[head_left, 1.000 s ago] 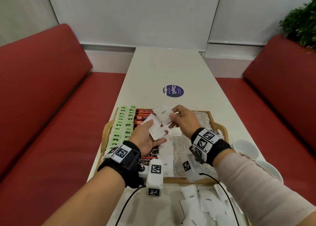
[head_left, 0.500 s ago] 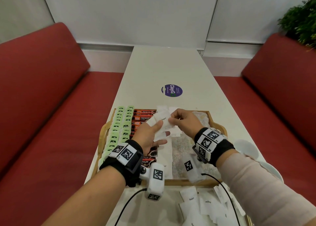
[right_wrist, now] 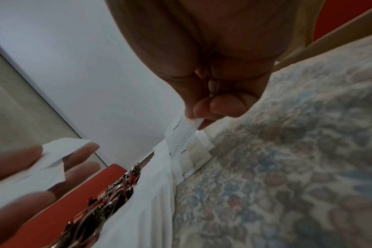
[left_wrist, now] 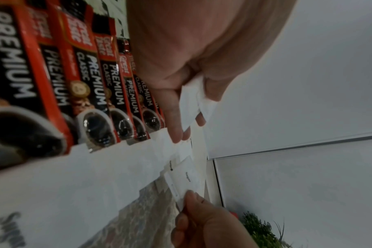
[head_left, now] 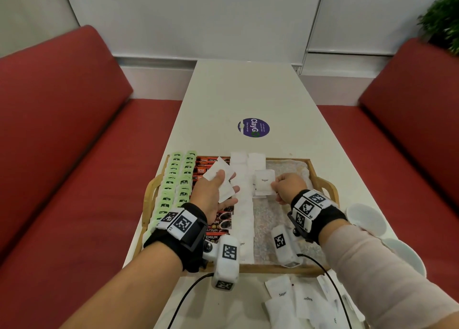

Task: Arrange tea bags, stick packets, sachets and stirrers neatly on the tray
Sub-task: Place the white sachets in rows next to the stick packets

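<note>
In the head view the wooden tray [head_left: 323,177] sits at lower centre of the frame on the white table [head_left: 248,92], its near rim close to the table's near end; the tray's left columns are filled edge to edge by green tea bags [head_left: 173,179], then red stick packets [head_left: 218,225], then a column of white sugar sachets [head_left: 242,216]; the right part of the tray shows its bare floral lining, open room around the right hand.

The right hand [head_left: 289,187], just right of centre, pinches one sachet [head_left: 264,183] by its right edge between thumb and fingertips, the sachet low over the start of a second white column.

The left hand [head_left: 213,192], centre-left, holds a small fan of sachets [head_left: 219,173] over the stick packets, thumb pressed on top, fingers half spread beneath.

Loose sachets [head_left: 293,301] lie at lower right, off the tray's near edge; white cups [head_left: 365,219] stand at the right table edge.
</note>
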Demonstrator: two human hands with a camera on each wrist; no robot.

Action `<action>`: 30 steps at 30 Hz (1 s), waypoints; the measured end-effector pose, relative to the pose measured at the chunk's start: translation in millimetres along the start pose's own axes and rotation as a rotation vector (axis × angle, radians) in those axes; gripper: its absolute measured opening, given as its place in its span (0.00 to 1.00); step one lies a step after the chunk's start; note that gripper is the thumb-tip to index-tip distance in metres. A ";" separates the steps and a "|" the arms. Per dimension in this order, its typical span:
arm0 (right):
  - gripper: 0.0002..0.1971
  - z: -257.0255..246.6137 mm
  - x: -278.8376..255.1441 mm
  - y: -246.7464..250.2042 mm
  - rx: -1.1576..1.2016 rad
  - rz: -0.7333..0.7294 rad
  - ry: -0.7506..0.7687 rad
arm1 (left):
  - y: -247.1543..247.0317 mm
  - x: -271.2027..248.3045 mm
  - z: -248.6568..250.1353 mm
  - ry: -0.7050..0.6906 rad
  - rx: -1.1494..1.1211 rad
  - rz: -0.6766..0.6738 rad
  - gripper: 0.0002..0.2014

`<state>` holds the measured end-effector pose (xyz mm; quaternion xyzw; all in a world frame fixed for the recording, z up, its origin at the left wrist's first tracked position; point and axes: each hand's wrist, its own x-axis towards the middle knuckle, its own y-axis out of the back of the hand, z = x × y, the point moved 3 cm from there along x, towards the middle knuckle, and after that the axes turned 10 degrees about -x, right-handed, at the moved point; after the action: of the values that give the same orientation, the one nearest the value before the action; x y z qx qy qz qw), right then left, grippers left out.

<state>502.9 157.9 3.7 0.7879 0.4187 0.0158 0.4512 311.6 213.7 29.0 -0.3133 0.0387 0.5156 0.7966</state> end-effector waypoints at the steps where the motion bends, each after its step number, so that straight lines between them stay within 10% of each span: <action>1: 0.15 0.8 1.1 -2.5 -0.037 -0.015 -0.005 | 0.1 0.4 -0.2 0.000 0.001 0.002 0.08; 30: 0.06 -5.8 5.1 -10.3 -0.391 -0.137 -0.025 | -0.7 4.5 -4.0 0.068 -0.030 -0.032 0.10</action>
<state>497.2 167.9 -2.1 0.6550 0.4547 0.0564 0.6008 315.4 215.0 24.3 -0.3430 0.0533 0.4925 0.7981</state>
